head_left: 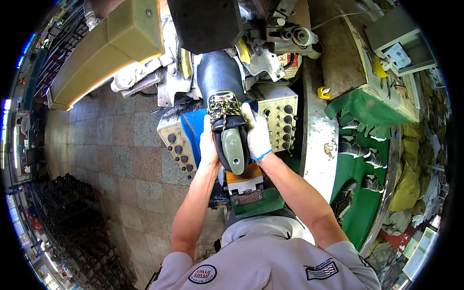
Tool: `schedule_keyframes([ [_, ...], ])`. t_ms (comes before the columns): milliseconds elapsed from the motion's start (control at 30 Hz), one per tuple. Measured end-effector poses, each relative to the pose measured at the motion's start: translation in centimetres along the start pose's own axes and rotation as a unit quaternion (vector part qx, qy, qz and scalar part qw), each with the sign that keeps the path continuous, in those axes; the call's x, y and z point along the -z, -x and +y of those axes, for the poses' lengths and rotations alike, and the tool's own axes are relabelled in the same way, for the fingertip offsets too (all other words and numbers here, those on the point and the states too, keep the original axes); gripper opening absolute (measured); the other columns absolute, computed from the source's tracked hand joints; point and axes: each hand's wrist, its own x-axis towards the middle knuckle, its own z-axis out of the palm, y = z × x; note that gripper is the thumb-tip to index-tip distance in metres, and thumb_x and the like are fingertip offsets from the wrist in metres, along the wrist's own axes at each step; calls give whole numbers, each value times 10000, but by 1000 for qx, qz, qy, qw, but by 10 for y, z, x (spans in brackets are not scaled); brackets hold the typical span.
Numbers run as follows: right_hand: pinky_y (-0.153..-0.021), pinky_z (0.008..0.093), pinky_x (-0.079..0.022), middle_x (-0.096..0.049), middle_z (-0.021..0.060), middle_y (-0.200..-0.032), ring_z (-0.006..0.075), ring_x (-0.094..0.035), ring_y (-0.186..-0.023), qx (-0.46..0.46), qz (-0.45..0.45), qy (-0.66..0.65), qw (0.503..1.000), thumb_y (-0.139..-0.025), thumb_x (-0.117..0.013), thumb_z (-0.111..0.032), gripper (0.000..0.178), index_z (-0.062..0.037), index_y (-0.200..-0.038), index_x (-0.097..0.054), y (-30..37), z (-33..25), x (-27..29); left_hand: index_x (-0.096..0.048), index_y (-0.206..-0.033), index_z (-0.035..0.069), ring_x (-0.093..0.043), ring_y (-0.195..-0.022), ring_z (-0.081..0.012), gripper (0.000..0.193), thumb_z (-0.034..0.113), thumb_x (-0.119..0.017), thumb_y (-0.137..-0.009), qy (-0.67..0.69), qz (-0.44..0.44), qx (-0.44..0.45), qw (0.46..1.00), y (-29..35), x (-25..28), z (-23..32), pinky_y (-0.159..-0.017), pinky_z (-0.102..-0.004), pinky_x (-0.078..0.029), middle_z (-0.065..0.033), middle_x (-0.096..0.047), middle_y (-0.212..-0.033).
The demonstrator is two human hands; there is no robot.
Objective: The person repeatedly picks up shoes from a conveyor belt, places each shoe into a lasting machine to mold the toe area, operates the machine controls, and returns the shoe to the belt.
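Black shoe, toe-first at the machine, green last on its side away from the machine, clasped between left hand and gloved right hand, probably best held square to the machine, laces clear.

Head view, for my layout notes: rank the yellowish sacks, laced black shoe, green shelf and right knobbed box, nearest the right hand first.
1. Laced black shoe, touching the right hand.
2. Right knobbed box, just right of that hand.
3. Green shelf, farther right.
4. Yellowish sacks, far right.
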Motion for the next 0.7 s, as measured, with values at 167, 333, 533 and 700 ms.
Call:
schedule_keyframes([
  [167,-844,284,-489,-699,30,-1020,97,-568,-915,42,7,14,999,-1042,-558,-427,460,2,-1124,-701,-5,14,3,-585,-1305,41,-681,-1021,-202,545,470,-327,-1091,6,-31,-13,999,-4,5,-2,-937,-363,-549,-112,-694,-1176],
  [333,-817,291,-487,-693,26,-987,98,-563,-895,75,12,32,997,-1048,-560,-372,407,10,-1078,-696,-8,13,1,-600,-1299,21,-679,-1018,-204,574,463,-293,-1099,-37,-73,-37,996,-7,16,-1,-946,-362,-545,-112,-692,-1190],
  [533,-792,277,-457,-662,-10,-954,81,-519,-865,60,-8,-1,998,-1041,-577,-372,408,17,-1072,-695,-8,3,-1,-598,-1310,15,-672,-1014,-189,601,473,-267,-1104,-44,-87,-55,994,-4,9,5,-946,-340,-535,-96,-693,-1185],
  [700,-851,288,-473,-676,37,-1052,106,-563,-951,28,30,113,993,-1038,-565,-414,466,21,-1158,-679,9,-10,14,-705,-1115,27,-641,-854,-140,555,488,-398,-1075,-211,15,-71,975,-5,54,-7,-808,-277,-513,-48,-709,-998],
])
